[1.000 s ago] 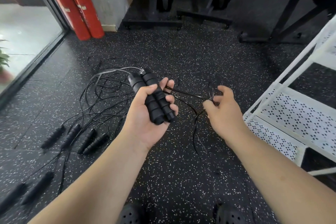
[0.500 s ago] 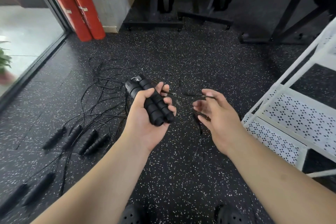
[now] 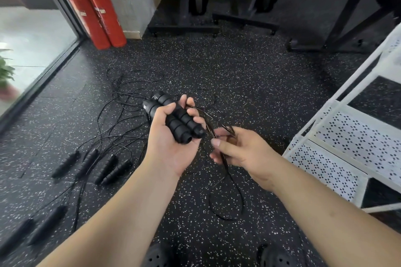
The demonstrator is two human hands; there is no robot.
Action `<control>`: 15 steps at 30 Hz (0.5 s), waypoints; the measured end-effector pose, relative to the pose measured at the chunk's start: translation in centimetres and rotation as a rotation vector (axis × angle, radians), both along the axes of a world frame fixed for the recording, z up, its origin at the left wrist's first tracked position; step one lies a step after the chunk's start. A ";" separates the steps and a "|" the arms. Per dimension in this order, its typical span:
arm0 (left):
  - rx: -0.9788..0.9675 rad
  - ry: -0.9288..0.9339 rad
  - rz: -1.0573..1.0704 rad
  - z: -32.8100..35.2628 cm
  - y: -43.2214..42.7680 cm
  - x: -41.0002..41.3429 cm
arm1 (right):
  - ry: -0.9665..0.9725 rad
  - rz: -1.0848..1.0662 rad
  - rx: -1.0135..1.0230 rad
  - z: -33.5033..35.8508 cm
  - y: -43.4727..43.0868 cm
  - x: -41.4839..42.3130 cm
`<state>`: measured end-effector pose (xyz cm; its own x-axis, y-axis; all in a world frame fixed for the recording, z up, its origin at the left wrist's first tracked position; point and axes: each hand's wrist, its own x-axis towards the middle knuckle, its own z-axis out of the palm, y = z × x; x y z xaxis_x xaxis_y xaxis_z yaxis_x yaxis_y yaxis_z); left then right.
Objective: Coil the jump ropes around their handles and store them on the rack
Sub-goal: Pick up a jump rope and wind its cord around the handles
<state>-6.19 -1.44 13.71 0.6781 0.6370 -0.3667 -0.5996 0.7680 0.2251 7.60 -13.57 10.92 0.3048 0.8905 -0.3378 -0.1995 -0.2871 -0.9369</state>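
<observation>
Right now the person's left hand (image 3: 171, 143) is wrapped around two black handles (image 3: 175, 119), which lie side by side across the palm with the thumb over one side and the fingers curled over the other. A thin black cord (image 3: 227, 206) runs from behind those fingers to the right hand (image 3: 240, 149), just beside the left. The right hand seems to pinch several gathered strands, though blur hides how many. A loop of the cord hangs below it. The white rack (image 3: 338, 136) stands close on the right. More jump ropes (image 3: 91, 165) lie tangled on the speckled floor (image 3: 249, 76) to the left, and two red fire extinguishers (image 3: 95, 11) stand by the wall.
</observation>
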 end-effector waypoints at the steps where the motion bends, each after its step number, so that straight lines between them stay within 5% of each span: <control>1: 0.001 -0.004 0.007 0.0 0.2 -0.1 | 0.019 0.005 -0.007 -0.1 0.0 0.0; 4: 0.010 0.001 0.020 0.1 1.0 -0.5 | -0.147 -0.001 -0.029 -0.4 0.1 0.7; 9: 0.041 0.069 0.120 0.9 2.0 -1.3 | -0.886 0.168 -0.083 0.2 -0.1 2.8; 15: 0.015 0.113 0.394 1.1 7.0 -5.0 | -1.153 0.466 -0.503 -0.6 -2.2 6.8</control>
